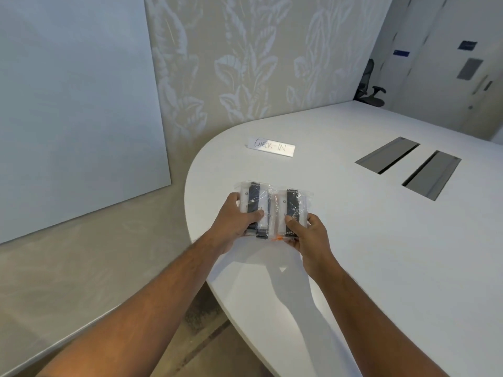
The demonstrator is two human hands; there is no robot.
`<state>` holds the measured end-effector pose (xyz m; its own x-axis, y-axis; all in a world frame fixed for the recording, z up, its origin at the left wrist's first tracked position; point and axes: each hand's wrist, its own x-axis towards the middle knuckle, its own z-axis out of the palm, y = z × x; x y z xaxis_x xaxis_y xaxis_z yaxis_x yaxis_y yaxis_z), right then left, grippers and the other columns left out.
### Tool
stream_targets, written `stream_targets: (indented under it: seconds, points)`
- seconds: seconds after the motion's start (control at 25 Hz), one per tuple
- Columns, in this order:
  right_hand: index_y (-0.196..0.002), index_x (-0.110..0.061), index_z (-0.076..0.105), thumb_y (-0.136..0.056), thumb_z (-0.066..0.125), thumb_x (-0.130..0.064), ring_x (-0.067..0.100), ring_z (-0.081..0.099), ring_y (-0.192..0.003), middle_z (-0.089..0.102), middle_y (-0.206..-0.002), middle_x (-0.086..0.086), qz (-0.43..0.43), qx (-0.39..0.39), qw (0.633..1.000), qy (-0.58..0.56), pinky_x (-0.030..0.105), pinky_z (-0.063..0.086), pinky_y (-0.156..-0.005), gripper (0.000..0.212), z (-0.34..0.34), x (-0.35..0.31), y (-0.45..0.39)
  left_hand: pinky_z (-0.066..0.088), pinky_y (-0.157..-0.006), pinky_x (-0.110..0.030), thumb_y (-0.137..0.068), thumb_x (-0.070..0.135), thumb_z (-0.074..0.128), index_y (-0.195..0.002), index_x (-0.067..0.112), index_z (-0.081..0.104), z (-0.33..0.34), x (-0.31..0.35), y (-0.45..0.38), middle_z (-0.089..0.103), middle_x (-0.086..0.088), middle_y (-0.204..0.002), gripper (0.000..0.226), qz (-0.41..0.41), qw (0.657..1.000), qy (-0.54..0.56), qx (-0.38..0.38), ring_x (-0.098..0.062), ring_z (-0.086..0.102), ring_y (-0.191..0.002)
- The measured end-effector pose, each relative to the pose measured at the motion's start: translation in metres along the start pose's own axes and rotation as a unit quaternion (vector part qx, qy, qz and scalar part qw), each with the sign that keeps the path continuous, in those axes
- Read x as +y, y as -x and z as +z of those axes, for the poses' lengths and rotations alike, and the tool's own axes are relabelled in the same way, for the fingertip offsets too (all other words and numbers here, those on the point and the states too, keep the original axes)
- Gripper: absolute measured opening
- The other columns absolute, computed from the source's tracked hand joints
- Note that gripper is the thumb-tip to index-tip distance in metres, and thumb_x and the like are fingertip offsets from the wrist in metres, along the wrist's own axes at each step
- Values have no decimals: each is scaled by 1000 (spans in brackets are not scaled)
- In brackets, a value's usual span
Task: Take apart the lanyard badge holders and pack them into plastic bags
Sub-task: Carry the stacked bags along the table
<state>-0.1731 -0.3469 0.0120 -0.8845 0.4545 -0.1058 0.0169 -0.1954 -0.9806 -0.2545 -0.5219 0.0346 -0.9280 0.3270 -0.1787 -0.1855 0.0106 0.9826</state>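
Two clear plastic bags sit side by side just above the white table (381, 254), near its rounded left end. Each holds a folded dark lanyard and a white badge card. My left hand (236, 221) grips the left bag (255, 194) at its near end, thumb on top. The right bag (295, 202) is gripped the same way by my right hand (307, 232); an orange strip shows at its near edge. Whether the bags touch the tabletop I cannot tell.
A folded white card reading "CHECK-IN" (270, 147) stands farther back on the table. Two grey cable hatches (408, 165) are set into the tabletop at the right. A whiteboard (76, 104) hangs on the left wall. A black office chair (370, 85) stands at the far end.
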Motion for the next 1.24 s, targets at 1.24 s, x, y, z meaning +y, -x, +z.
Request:
stream_targets:
  seconds: [1.24]
  points:
    - [-102,9,66,-87,75,-16,27,60,-69,68,-81,14,43,190,979,57,38,57,-68,31,76,1,-262,53,-74,-37,-94,14,71,-109,16,56,-23,33,-301,68,-9,-103,21,-85,994,-52,-33,-22,63,-78]
